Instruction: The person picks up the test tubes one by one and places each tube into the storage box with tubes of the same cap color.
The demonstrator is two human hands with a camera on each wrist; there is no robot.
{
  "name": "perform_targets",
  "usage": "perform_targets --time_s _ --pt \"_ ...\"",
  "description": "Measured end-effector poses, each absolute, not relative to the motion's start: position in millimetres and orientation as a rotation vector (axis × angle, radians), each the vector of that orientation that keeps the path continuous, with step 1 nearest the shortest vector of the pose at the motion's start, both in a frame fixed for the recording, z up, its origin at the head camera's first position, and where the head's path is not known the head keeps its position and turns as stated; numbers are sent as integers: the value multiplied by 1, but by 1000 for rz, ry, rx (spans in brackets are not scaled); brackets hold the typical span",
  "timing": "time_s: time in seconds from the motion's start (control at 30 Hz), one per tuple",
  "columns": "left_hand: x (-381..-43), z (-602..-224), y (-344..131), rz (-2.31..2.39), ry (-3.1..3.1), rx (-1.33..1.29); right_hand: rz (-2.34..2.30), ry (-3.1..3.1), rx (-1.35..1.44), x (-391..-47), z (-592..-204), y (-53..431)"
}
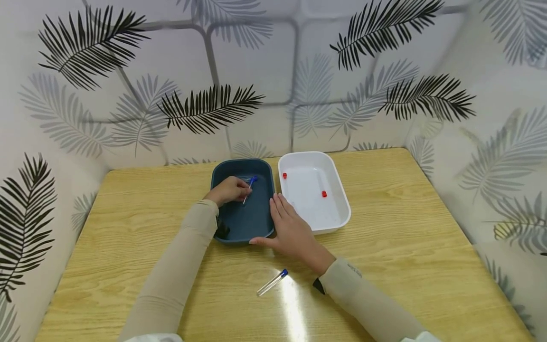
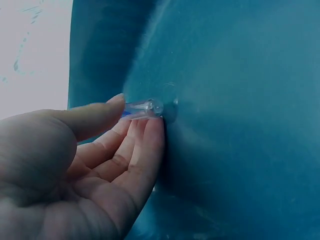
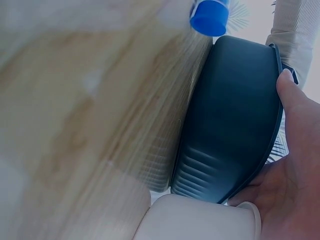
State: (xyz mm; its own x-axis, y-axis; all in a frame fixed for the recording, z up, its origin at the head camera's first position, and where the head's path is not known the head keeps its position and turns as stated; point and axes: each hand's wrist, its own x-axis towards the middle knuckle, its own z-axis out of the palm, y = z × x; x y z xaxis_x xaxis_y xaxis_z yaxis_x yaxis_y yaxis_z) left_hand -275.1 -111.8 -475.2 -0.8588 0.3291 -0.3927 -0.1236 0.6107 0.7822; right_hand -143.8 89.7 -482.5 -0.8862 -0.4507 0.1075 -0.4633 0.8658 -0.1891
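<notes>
My left hand (image 1: pixel 231 190) reaches inside a dark blue tray (image 1: pixel 256 228) and pinches a clear test tube with a blue cap (image 1: pixel 253 179) between thumb and fingers. The tube's rounded clear end (image 2: pixel 152 106) shows past the fingertips in the left wrist view, close to the tray floor. More clear tubes seem to lie by the cap, partly hidden by the hand. My right hand (image 1: pixel 292 232) rests against the tray's near right corner, fingers straight along the right side, thumb at the front rim. Another blue-capped test tube (image 1: pixel 272 282) lies on the table before the trays.
Right beside the dark tray stands a white tray (image 1: pixel 314 221) with two red caps (image 1: pixel 324 194) in it; whether clear tubes join them I cannot tell. Both trays sit near the back of the wooden table (image 1: pixel 136 228), before a leaf-patterned backdrop (image 1: pixel 252 61).
</notes>
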Motion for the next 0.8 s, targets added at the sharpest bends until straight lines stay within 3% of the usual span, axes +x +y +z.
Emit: perform_targets --time_s 0.8 --pt "-276 -477 -111 1201 2307 186 299 -3000 722 -144 -480 89"
